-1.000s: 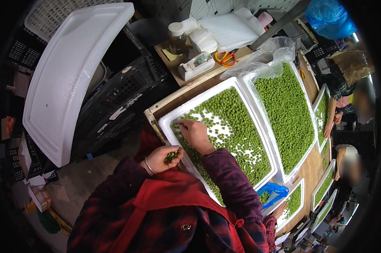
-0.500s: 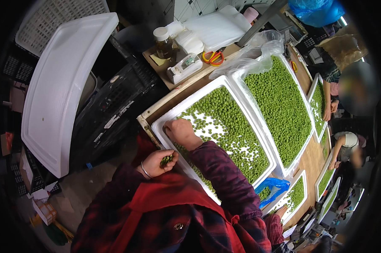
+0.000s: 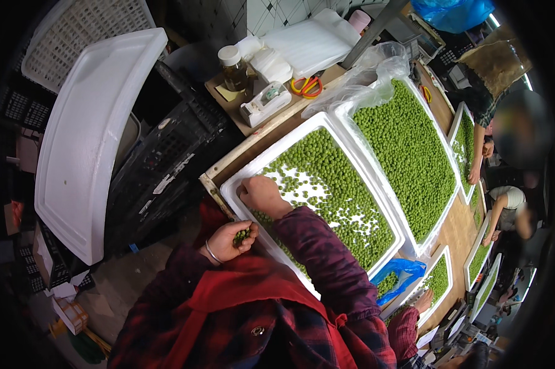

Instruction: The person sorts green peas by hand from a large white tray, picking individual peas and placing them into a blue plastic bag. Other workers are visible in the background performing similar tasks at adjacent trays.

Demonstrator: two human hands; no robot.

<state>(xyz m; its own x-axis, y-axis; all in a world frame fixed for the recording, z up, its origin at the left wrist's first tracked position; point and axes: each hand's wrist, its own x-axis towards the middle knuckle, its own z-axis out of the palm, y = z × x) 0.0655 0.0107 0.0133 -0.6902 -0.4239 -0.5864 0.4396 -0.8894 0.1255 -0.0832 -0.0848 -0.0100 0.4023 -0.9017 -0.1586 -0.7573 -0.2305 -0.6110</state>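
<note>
A white foam tray (image 3: 385, 221) lies in front of me with loose green peas (image 3: 323, 150) spread over it and bare white patches between them. My right hand (image 3: 262, 194) is down at the tray's near left corner, back upward and fingers curled. Its fingertips are hidden, so what they hold cannot be seen. Just outside the tray's near edge, my left hand (image 3: 225, 242) is cupped palm up. Its fingers close around a small handful of green peas (image 3: 243, 235).
Beyond stands a fuller foam box of peas (image 3: 406, 166) with clear plastic film. A blue bag (image 3: 406, 273) of peas is at right. Scissors (image 3: 307, 87) and a jar (image 3: 233, 69) sit at the back. A foam lid (image 3: 93, 135) rests left. Other people work at trays on the right.
My hands stay almost where they were, with the view shifted slightly. At the lower right tray, another person's hand has come further over the peas.
</note>
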